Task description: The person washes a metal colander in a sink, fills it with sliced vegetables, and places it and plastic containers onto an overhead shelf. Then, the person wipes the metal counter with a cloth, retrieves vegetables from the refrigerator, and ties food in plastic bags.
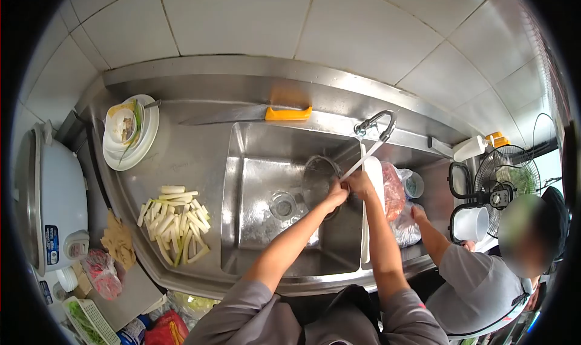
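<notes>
The bowl [316, 174] is sitting in the sink [254, 242], toward its 2 o'clock side. Your left hand [337, 194] is gripping the rim at about 4 o'clock. Your right hand [361, 185] is bending in close beside it at 3 o'clock, but its fingertips are partly hidden, so you cannot tell whether they are closing on the bowl.

From the bowl, the faucet [390, 127] is arching at 1 to 2 o'clock, and a pale line, water or a hose, is running down toward your hands. The drain [282, 206] is lying at 8 o'clock. The knife [289, 113] is resting behind the sink at 11 o'clock, the cut stalks [178, 221] are lying on the table [181, 185] at 8 o'clock, and the stacked plates [151, 136] are standing there near 10 o'clock. At 4 o'clock, beyond the white board [374, 206], a co-worker's hand [417, 214] is touching a clear bag [407, 231].
</notes>
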A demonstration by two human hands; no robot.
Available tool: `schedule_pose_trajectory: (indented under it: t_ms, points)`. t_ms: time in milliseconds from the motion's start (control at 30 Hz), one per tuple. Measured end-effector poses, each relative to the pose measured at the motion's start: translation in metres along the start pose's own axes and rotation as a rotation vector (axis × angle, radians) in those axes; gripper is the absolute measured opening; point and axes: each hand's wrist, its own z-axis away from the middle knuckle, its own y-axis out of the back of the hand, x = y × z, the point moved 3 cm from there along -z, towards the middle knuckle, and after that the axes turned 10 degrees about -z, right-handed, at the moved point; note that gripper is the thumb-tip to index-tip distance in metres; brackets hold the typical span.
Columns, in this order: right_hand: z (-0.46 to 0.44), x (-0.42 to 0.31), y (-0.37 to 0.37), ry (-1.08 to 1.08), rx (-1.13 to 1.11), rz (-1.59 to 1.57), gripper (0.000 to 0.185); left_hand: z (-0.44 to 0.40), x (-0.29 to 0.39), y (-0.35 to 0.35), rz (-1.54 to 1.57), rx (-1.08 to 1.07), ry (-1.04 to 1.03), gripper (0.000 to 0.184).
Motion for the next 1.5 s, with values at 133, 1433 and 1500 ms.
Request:
schedule_pose_trajectory:
  t_ms: [133, 1433, 1500]
  points:
    - [0.058, 0.064, -0.026, 0.235, 0.276, 0.056, 0.023, 0.005, -0.017, 0.016, 0.836, -0.123, 0.246, 0.018]
    - [-0.018, 0.019, -0.028, 0.024, 0.310, -0.691, 0.018, 0.027, -0.094, 0.215, 0.087, 0.005, 0.119, 0.056]
    - [-0.021, 0.024, -0.047, 0.032, 0.262, -0.989, 0.015, 0.033, -0.068, 0.219, 0.010, -0.041, 0.117, 0.055]
